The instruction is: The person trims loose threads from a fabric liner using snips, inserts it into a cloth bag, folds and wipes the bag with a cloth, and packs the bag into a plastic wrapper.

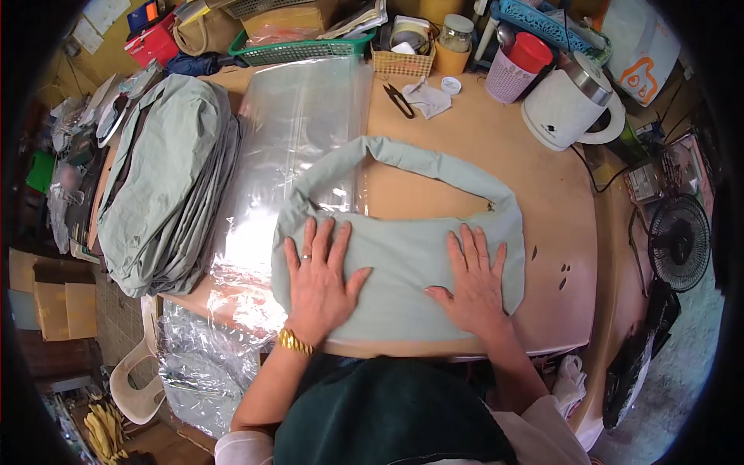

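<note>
A pale grey-green fabric bag lies flat on the brown table, its padded strap arched away from me. My left hand rests palm down on the bag's left part, fingers spread, holding nothing. On the right part lies my right hand, also palm down with fingers apart. Clear plastic sheets reach under the bag's left side. Farther left is a stack of similar grey-green fabric pieces. Small black thread snips lie beyond the strap, beside a crumpled white cloth.
A white kettle, a lilac cup, a small woven basket and a green basket line the back edge. A black fan stands at the right. Plastic wrapping hangs below the table's left front edge.
</note>
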A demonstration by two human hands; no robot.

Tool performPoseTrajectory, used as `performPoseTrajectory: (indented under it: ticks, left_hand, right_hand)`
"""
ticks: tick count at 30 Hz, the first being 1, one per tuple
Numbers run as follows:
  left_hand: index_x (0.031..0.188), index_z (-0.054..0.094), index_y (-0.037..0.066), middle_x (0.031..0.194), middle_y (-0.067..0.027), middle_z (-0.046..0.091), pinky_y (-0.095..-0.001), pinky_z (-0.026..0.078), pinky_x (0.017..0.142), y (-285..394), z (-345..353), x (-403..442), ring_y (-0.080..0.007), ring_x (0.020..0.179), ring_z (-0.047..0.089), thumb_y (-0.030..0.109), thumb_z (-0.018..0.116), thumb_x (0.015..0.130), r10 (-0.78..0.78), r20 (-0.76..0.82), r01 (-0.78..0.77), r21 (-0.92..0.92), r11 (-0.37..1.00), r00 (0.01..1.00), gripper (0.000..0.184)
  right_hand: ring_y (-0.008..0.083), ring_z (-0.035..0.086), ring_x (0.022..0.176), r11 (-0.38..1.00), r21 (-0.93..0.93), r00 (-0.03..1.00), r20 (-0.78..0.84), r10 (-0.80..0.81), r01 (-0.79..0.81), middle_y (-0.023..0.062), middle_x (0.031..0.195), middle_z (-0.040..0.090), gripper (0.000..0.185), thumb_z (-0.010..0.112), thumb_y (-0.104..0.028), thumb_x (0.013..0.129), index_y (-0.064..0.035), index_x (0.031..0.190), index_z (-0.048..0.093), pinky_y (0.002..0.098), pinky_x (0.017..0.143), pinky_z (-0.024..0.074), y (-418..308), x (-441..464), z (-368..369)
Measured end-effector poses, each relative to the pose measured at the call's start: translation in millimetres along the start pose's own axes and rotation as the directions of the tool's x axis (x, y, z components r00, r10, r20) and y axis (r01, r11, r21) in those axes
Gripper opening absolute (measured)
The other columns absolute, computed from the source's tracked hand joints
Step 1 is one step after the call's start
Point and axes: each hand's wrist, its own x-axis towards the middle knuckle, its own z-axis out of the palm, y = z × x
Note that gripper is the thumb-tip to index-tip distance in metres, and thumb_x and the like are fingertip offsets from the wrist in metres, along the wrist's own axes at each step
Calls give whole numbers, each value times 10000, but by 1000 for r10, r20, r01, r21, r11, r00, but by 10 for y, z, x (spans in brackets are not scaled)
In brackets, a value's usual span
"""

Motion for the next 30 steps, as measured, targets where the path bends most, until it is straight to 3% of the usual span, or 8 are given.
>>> performPoseTrajectory:
  ticks: [8,11,14,17,19,26,28,30]
  left_hand:
    - [1482,399,102,1521,-178,353,-635,161,1137,141,-130,14,-444,1423,261,416,649,878,-68,51,61,137,989,996,725]
    - [1449,451,142,1403,-201,430,-576,235,1131,410,-142,41,-382,1311,389,420,647,879,192,216,-135,-252,958,957,663]
    - [1454,447,144,1415,-205,425,-584,231,1130,441,232,-120,-381,1324,382,446,633,882,325,93,-312,-133,941,941,672]
    - [1460,441,147,1439,-197,416,-591,218,1137,438,216,-201,-368,1341,376,479,619,882,327,134,-313,-115,943,935,690]
    - [1464,438,148,1450,-196,411,-594,212,1141,436,228,-197,-364,1348,374,485,617,881,326,125,-315,-100,944,937,697]
    - [1469,432,144,1465,-191,413,-591,187,1155,436,237,-209,-365,1358,389,496,608,884,310,140,-300,-90,950,940,705]
    - [1469,430,144,1464,-190,415,-590,185,1156,433,235,-197,-365,1357,391,497,608,883,307,136,-296,-93,951,942,707]
    - [1472,425,149,1471,-187,411,-575,184,1161,434,236,-202,-358,1370,378,500,609,879,304,149,-293,-96,951,941,713]
  right_hand:
    - [382,150,1487,1000,-27,999,28,17,-16,186,1604,208,934,572,-618,854,-25,1516,286,680,1129,73,3,3,48]
    - [372,112,1496,999,-40,996,81,36,-33,184,1615,172,970,581,-629,842,-21,1526,259,680,1134,54,-72,-86,32]
    - [356,331,1408,997,-58,998,7,-54,55,177,1503,394,802,656,-532,836,-31,1427,450,625,1129,174,-68,-161,-223]
    - [334,548,1170,960,273,992,86,-94,68,140,1229,604,501,726,-366,824,-46,1201,639,517,1026,367,92,-31,-453]
    - [329,605,979,920,369,976,-210,-56,132,110,1004,646,272,747,-215,805,-47,1011,692,442,865,456,76,277,-470]
    - [297,630,832,835,472,957,-79,-279,283,117,863,651,200,719,-114,810,-16,980,678,385,765,491,113,884,33]
    - [161,597,698,666,743,997,76,14,-66,32,745,625,88,685,-64,854,-9,914,650,291,669,475,186,938,90]
    - [122,583,685,475,879,997,18,70,-50,30,745,629,55,657,-59,868,-18,905,651,271,654,467,380,1053,105]
